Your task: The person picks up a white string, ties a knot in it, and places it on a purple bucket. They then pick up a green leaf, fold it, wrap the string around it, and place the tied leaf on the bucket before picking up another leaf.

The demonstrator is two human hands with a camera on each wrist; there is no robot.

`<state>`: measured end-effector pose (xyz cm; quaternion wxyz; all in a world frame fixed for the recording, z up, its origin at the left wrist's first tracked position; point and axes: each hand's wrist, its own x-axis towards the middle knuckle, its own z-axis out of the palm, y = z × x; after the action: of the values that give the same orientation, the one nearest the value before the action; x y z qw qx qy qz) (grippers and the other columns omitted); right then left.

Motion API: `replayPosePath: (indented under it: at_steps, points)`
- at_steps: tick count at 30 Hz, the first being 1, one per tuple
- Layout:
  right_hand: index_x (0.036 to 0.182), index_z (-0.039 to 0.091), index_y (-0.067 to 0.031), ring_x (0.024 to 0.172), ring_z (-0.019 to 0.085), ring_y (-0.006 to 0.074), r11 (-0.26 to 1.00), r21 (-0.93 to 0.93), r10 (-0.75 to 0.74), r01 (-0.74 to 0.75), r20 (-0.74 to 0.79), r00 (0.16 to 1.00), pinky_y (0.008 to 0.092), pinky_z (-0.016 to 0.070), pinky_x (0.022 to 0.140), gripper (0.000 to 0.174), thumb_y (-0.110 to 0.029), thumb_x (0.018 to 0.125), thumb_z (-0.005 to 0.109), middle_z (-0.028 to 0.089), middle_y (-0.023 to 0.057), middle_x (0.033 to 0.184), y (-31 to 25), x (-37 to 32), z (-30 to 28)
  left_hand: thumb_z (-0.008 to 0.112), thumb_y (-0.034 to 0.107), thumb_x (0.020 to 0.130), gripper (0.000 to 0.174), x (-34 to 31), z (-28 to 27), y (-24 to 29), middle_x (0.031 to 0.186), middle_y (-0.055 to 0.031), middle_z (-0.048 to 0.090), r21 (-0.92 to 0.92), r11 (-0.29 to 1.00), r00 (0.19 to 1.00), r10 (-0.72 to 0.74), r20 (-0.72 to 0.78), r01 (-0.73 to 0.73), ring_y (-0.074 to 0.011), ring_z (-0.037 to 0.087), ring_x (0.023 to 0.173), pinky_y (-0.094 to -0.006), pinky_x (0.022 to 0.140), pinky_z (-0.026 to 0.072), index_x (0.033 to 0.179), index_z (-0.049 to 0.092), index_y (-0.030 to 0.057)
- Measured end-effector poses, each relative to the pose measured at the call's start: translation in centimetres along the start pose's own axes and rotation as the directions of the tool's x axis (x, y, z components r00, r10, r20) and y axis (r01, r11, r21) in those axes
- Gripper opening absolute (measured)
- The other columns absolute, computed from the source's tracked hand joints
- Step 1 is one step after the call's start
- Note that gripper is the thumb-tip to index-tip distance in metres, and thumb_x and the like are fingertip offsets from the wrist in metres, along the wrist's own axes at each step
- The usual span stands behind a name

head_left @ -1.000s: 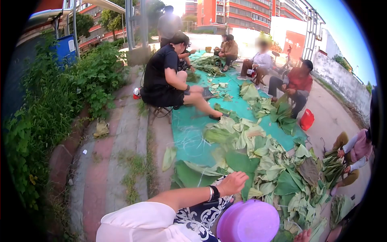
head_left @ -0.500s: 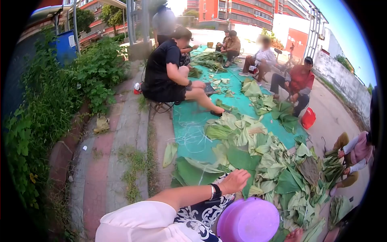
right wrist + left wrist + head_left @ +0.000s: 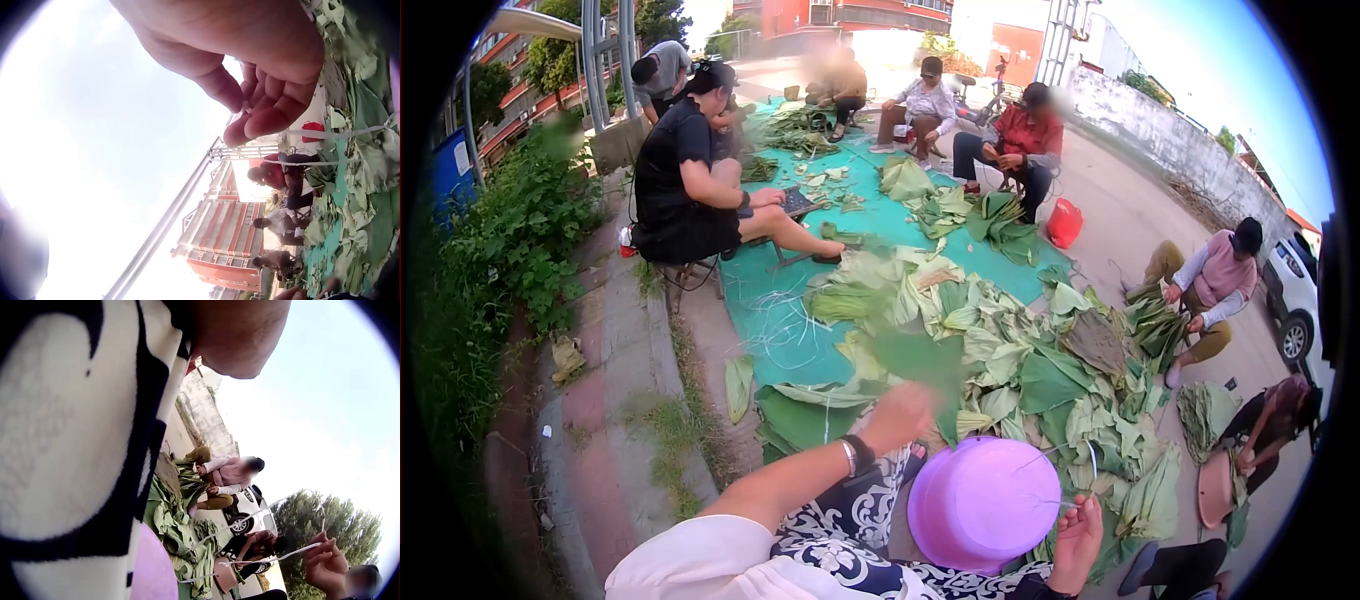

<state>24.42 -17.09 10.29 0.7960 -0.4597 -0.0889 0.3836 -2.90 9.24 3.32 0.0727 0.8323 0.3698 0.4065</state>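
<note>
An upturned purple basin (image 3: 975, 500) sits between the person's patterned-clothed legs in the head view. Right of it, the right hand (image 3: 1080, 535) pinches a thin white strip (image 3: 337, 134) between thumb and fingertips. Strands of that strip loop and trail from the fingers toward the leaves in the left wrist view. The left hand (image 3: 900, 415), blurred in the head view, is by the patterned knee with its fingers loosely bent, and nothing shows in it. Large green leaves (image 3: 805, 420) lie just beyond it.
A heap of pale green leaves (image 3: 1000, 330) covers much of the turquoise sheet (image 3: 775, 320). White strips lie on the sheet at left. Several people sit around it, one in black (image 3: 690, 170) at left. A red bag (image 3: 1064, 222) stands on the right; a white car is parked farther right.
The head view has turned right. The right hand has risen from the bottom edge to beside the basin, with the white strip now visible in its fingers. The left hand stays near the knee.
</note>
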Motion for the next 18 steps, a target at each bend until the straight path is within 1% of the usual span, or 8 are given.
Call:
replayPosePath:
  at_steps: [1,2,4,9,12,15,17,18]
  points:
    - [0.103,0.055,-0.0089,0.067,0.059,0.0126,0.999,0.04,0.005,-0.004,-0.019,1.0,0.0254,0.0487,0.055,0.012,-0.016,0.094,0.058,0.063,0.0047,0.086,0.5,0.3,-0.6,0.059,0.008,0.081,0.016,0.0,0.1,0.0,0.092,-0.013,0.063,0.003,1.0,1.0,0.008,0.03,-0.008,-0.0315,0.06,0.088,-0.04,0.078,0.0491,0.096,0.062,0.004]
    - [0.106,0.054,-0.0076,0.074,0.059,0.0134,0.998,0.056,0.036,-0.04,0.067,0.997,0.0268,0.0493,0.062,0.014,-0.014,0.095,0.058,0.062,0.0057,0.091,0.2,0.1,-0.8,0.059,0.008,0.08,0.016,0.2,-0.2,0.4,0.092,-0.0132,0.063,-0.015,1.0,1.0,0.007,0.008,-0.007,-0.0323,0.06,0.087,-0.0412,0.077,0.0488,0.096,0.061,0.0041]
    - [0.106,0.054,-0.0056,0.074,0.059,0.0154,0.993,0.1,0.051,-0.059,0.083,0.995,0.0288,0.0495,0.067,0.015,-0.011,0.093,0.058,0.062,0.0073,0.09,0.5,-0.5,-0.8,0.06,0.007,0.079,0.017,0.5,-0.7,1.1,0.091,-0.0134,0.062,-0.047,0.999,1.0,-0.004,0.014,0.005,-0.0336,0.06,0.086,-0.0424,0.076,0.0484,0.096,0.061,0.0045]
    - [0.107,0.056,-0.004,0.075,0.058,0.0144,0.982,0.18,0.041,-0.057,0.094,0.995,0.0283,0.0485,0.072,0.014,-0.012,0.095,0.056,0.062,0.0063,0.089,1.6,-2.1,-0.5,0.059,0.003,0.083,0.012,0.6,0.2,1.5,0.09,-0.0143,0.061,-0.06,0.998,0.999,0.031,0.018,-0.03,-0.0337,0.059,0.086,-0.0407,0.074,0.0474,0.095,0.061,0.0028]
    - [0.107,0.056,-0.0035,0.076,0.058,0.0134,0.98,0.187,0.043,-0.069,0.136,0.99,0.0277,0.0485,0.073,0.014,-0.011,0.095,0.055,0.061,0.0058,0.089,2.6,-2.9,-0.7,0.061,0.005,0.08,0.018,-0.2,0.5,1.9,0.091,-0.014,0.062,-0.151,0.988,0.99,0.003,0.142,0.018,-0.0326,0.06,0.086,-0.0404,0.076,0.0482,0.098,0.061,0.0028]
    - [0.107,0.056,-0.0032,0.076,0.058,0.0129,0.966,0.24,0.072,-0.099,0.117,0.991,0.0272,0.0486,0.073,0.014,-0.012,0.096,0.055,0.061,0.0055,0.089,3.7,-3.7,-1.0,0.063,0.008,0.081,0.026,-2.4,1.4,6.1,0.101,-0.0127,0.066,-0.473,0.849,0.885,0.015,0.466,0.235,-0.0274,0.063,0.093,-0.0362,0.081,0.0489,0.107,0.062,0.0027]
    - [0.107,0.056,-0.0033,0.076,0.058,0.0128,0.954,0.27,0.099,-0.132,0.132,0.986,0.0271,0.0487,0.073,0.014,-0.012,0.096,0.055,0.061,0.005,0.089,4.6,-4.0,-1.3,0.066,0.01,0.082,0.036,-4.3,2.3,9.5,0.113,-0.0072,0.066,-0.658,0.659,0.78,0.169,0.602,0.365,-0.018,0.061,0.105,-0.0326,0.089,0.0457,0.117,0.061,0.0028]
    - [0.107,0.056,-0.0034,0.076,0.058,0.0128,0.946,0.285,0.115,-0.152,0.143,0.983,0.0271,0.0488,0.073,0.014,-0.012,0.096,0.055,0.061,0.0048,0.088,5.0,-4.2,-1.4,0.066,0.01,0.082,0.039,-5.1,2.9,10.9,0.114,-0.0064,0.066,-0.706,0.62,0.756,0.266,0.599,0.342,-0.0178,0.06,0.106,-0.0327,0.091,0.0447,0.12,0.06,0.0038]
